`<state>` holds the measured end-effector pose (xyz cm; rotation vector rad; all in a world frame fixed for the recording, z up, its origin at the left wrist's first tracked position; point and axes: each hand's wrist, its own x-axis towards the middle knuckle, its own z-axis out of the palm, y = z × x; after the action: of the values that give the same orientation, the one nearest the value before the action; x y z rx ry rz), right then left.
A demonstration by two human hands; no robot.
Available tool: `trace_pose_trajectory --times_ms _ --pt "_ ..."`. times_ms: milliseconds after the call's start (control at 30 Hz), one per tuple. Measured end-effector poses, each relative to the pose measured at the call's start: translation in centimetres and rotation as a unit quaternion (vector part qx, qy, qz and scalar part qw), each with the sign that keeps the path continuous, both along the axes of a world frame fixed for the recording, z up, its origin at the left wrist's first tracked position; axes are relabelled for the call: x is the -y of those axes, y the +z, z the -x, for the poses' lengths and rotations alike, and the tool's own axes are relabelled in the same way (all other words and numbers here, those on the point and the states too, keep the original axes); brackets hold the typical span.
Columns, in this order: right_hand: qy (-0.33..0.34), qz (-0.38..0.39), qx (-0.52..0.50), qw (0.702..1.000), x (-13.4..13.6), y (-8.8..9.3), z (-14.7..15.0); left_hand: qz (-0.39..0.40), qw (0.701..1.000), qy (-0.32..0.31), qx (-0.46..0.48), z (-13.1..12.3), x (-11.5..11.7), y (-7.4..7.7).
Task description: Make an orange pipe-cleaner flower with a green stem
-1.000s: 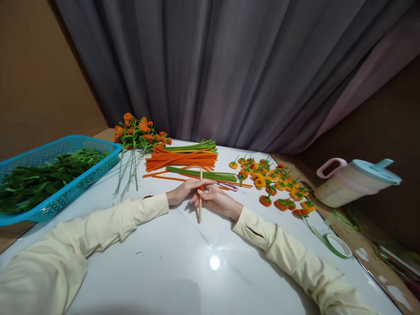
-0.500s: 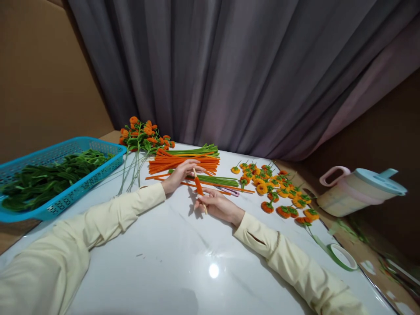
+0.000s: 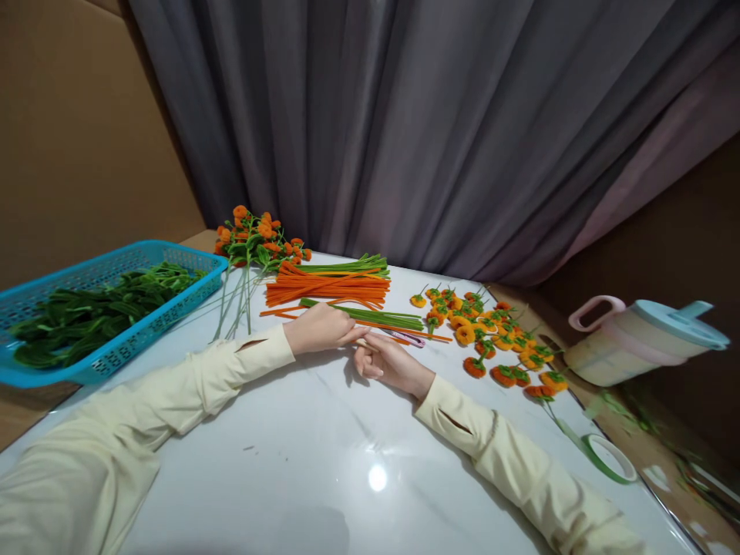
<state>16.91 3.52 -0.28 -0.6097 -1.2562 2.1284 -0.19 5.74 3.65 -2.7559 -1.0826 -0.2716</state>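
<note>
My left hand [image 3: 321, 328] is closed, its fingertips meeting my right hand over the middle of the table. It covers the orange pipe cleaner wound on a thin wooden stick, so the winding is hidden. My right hand [image 3: 391, 364] pinches the wooden stick [image 3: 368, 344], and only a short pale piece of it shows between the hands. Just beyond lie a bundle of orange pipe cleaners [image 3: 327, 289], several green pipe cleaners [image 3: 387, 317] and scissors with pale purple handles [image 3: 408, 338], partly covered by the stems.
Orange fuzzy flower heads [image 3: 465, 333] are spread to the right; finished flowers [image 3: 260, 235] on stems lie at the back left. A blue basket [image 3: 147, 324] holds green leaves. A lidded jug [image 3: 630, 343] and a roll of green tape [image 3: 610, 459] are at the right.
My left hand has turned over and come in to my right hand, closing over the orange winding. The stick, upright and visible before, is now mostly hidden. My right hand has barely moved.
</note>
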Motion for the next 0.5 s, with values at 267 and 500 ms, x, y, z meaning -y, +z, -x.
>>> trace_pose_trajectory --times_ms 267,500 --pt "-0.004 -0.013 0.021 1.0 0.0 0.1 0.0 0.084 0.995 -0.048 0.024 0.3 0.3 0.7" --pt "0.005 -0.03 0.023 0.999 0.1 0.2 -0.1 0.143 0.988 -0.057 0.026 0.4 0.9 1.8"
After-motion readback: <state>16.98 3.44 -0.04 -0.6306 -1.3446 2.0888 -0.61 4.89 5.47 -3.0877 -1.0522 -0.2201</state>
